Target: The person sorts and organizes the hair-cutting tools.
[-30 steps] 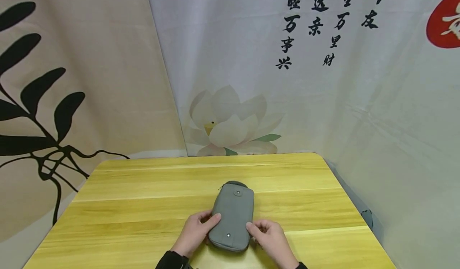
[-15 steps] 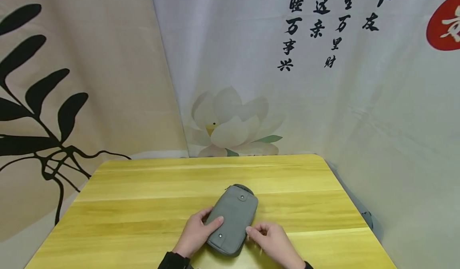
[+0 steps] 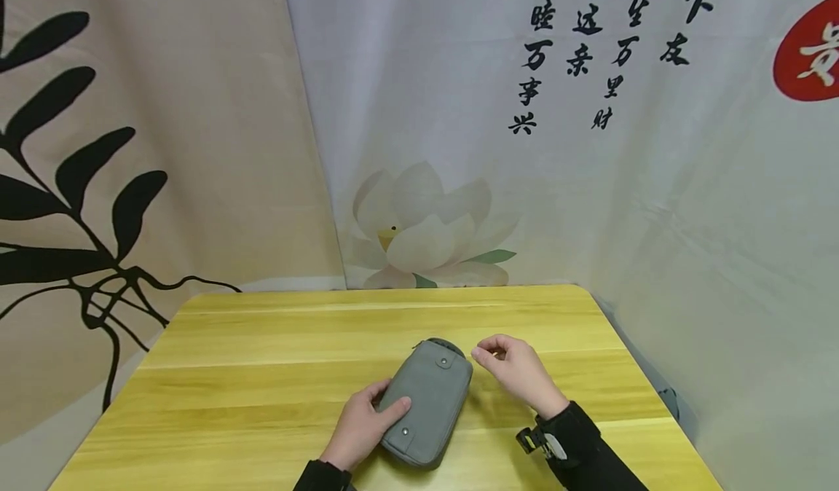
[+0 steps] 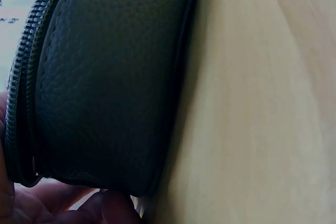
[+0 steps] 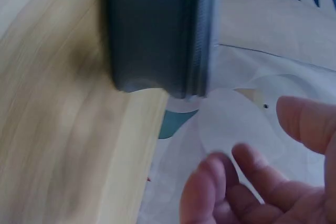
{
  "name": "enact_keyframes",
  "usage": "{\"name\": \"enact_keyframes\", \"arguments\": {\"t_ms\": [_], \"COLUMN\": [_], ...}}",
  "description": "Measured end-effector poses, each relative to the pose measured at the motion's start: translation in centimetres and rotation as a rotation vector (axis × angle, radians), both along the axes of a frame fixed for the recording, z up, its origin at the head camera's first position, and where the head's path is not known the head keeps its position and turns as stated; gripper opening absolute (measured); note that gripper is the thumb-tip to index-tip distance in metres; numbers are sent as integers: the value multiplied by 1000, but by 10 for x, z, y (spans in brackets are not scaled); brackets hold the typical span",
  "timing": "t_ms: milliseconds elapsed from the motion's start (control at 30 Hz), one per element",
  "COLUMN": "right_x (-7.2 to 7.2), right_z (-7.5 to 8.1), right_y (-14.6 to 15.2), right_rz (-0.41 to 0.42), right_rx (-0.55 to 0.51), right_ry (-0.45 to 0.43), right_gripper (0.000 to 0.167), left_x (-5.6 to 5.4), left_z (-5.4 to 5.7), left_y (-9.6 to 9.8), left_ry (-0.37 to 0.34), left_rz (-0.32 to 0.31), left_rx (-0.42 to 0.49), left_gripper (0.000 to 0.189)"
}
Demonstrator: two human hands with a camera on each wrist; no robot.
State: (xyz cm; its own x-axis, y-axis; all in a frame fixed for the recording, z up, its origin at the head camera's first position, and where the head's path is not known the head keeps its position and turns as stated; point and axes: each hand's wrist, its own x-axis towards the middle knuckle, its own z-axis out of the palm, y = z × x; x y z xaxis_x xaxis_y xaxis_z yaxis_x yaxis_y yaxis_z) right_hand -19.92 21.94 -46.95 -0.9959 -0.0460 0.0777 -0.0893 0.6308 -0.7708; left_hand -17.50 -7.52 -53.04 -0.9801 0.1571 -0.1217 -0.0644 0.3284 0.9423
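Observation:
A grey zippered pouch (image 3: 427,396) with two snap studs lies tilted on the wooden table (image 3: 262,403), its upper end leaning right. My left hand (image 3: 359,427) grips its lower left side, thumb on the top face and fingers down along the side. Up close in the left wrist view, the pouch's pebbled side (image 4: 110,82) and zipper teeth (image 4: 26,56) show, with fingertips under one end. Beyond the pouch's upper right corner, my right hand (image 3: 519,373) hovers apart from it. In the right wrist view its thumb and loosely bent fingers (image 5: 199,190) hold nothing.
Behind the table hangs a pale cloth backdrop (image 3: 419,61) with a printed lotus (image 3: 432,221), dark writing and black leaves. A black strap with a small camera (image 3: 534,440) sits on the right wrist. The table's back edge lies beyond the pouch.
My right hand has left the pouch's lower right side and moved up and away toward its top right corner. The pouch has turned clockwise in my left hand's grip.

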Motion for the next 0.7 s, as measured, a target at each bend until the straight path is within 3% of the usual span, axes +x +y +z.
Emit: {"name": "enact_keyframes", "arguments": {"t_ms": [167,300,700], "right_x": [-13,-23,-55], "right_z": [-7,-9,-16], "right_y": [-3,-7,-26], "right_rz": [-15,27,188], "right_rx": [82,121,143], "right_ry": [27,1,-133], "right_gripper": [42,51,48], "left_x": [0,0,1], "left_z": [-1,-1,-2], "left_y": [0,0,-2], "left_ry": [-14,-4,6], "left_rz": [7,9,-1], "left_rx": [-1,-12,-32], "left_gripper": [86,85,85]}}
